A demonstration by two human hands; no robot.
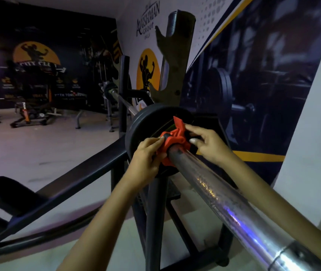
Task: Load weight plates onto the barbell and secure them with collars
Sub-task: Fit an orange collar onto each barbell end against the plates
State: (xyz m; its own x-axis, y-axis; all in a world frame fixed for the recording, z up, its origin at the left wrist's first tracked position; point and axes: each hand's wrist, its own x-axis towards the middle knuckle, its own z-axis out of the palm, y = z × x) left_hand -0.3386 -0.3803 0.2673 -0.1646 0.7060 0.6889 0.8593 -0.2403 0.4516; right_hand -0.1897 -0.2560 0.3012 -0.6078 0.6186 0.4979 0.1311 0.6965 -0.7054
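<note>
One red collar (175, 141), one black weight plate (144, 122) and one barbell (224, 192) showed mid-frame. Two hands appeared: left hand (148, 159), right hand (208, 145).

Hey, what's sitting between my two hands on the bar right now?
In the head view, the red collar sits between the left hand and right hand, round the barbell sleeve, just in front of the black plate.

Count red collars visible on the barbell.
1. The red plastic clamp collar sits on the near chrome steel barbell sleeve, next to the black round weight plate, gripped by the left hand and right hand. The far end is too blurred to tell.
</note>
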